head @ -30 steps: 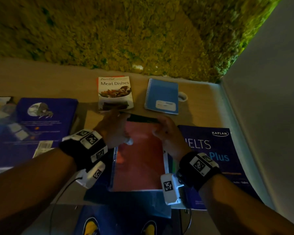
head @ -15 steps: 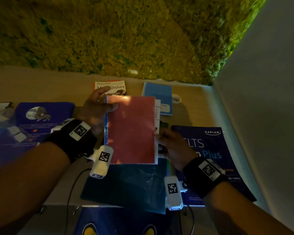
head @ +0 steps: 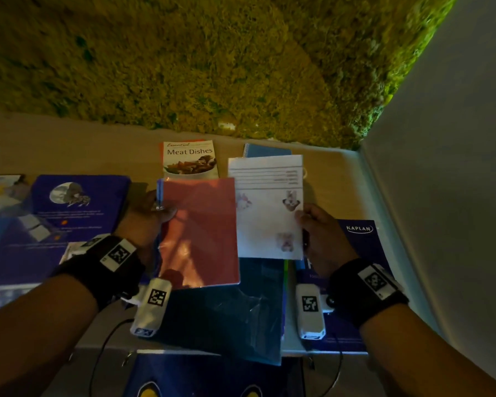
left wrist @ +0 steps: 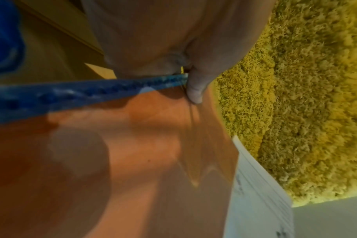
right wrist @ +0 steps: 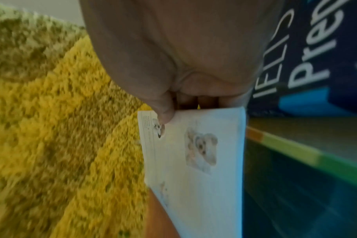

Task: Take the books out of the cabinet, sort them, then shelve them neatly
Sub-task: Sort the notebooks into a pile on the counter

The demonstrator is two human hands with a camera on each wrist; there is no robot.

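Observation:
A thin red-covered notebook (head: pixel 199 233) with a blue spine edge (left wrist: pixel 88 91) is held up above the table. My left hand (head: pixel 152 213) pinches its left edge, thumb on the cover. My right hand (head: pixel 315 224) pinches the right edge of a white booklet (head: pixel 269 207) printed with small animal pictures (right wrist: pixel 202 153), held just right of the red notebook. Under both lies a dark teal plastic folder (head: pixel 226 319). A "Meat Dishes" cookbook (head: pixel 189 159) and a blue spiral notebook (head: pixel 267 150) lie further back.
A dark blue Kaplan IELTS book (head: pixel 361 247) lies on the wooden table (head: pixel 69 150) at the right. A large blue book with a moon picture (head: pixel 69 207) lies at the left. A mossy green wall (head: pixel 212 61) rises behind, a plain white wall (head: pixel 455 167) at the right.
Both hands lifted the red notebook off the pile. The white booklet has come apart from it and now sits in the right hand, to the right of the red notebook.

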